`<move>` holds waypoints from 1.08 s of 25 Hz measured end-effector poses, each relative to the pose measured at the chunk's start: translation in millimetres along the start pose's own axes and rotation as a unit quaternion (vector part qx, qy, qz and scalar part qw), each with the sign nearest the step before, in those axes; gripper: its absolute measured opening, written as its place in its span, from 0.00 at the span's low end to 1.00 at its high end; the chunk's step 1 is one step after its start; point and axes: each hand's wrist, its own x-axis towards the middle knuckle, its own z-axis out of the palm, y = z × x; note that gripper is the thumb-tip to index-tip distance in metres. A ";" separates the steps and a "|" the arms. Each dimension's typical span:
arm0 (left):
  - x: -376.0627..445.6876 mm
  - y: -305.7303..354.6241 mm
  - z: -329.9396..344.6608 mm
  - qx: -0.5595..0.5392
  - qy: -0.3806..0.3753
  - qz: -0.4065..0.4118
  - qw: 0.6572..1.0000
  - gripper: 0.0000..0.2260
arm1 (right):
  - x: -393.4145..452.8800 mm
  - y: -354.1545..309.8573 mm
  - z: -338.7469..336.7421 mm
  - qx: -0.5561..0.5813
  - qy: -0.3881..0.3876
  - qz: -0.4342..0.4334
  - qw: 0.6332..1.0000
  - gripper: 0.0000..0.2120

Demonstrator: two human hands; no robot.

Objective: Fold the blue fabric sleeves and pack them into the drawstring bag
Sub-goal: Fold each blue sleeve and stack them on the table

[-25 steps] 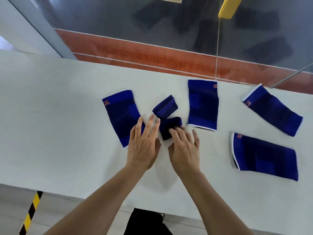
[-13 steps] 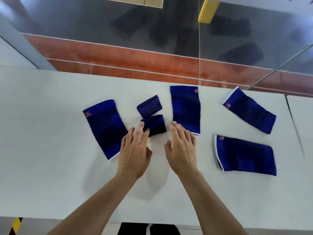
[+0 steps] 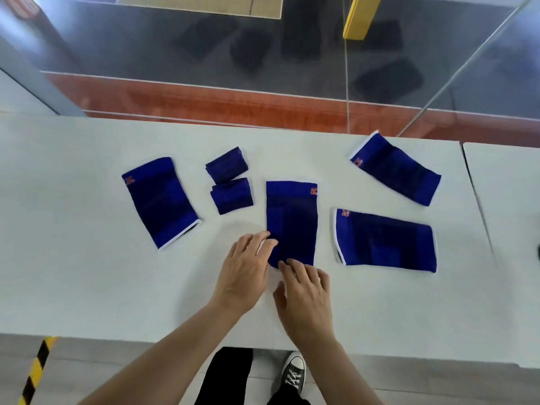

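— How far along are you?
— Two sleeves [image 3: 229,178] folded — four flat. Your left hand [image 3: 244,274] and right hand [image 3: 305,292] rest flat-fingered on the middle sleeve's [image 3: 292,222] near end. No bag showing.

Both bare forearms reach forward from the bottom edge, converging toward the middle. The left hand [image 3: 244,273] lies palm down, its fingers extended and angled to the right. The right hand [image 3: 304,290] sits just beside it, palm down, fingers lightly bent, thumb spread toward the left hand.
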 end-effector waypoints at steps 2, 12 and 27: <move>-9.6 11.5 7.4 -0.016 -0.002 -0.017 1.000 0.20 | -20.5 13.2 -4.1 0.007 0.020 -0.026 0.999 0.09; -98.7 56.6 15.3 0.076 0.011 -0.106 0.991 0.22 | -67.9 77.0 -20.9 -0.016 0.046 -0.049 0.998 0.08; -90.1 74.9 27.0 0.052 -0.031 -0.081 0.995 0.27 | -20.7 97.6 -32.0 -0.024 -0.006 0.062 0.998 0.20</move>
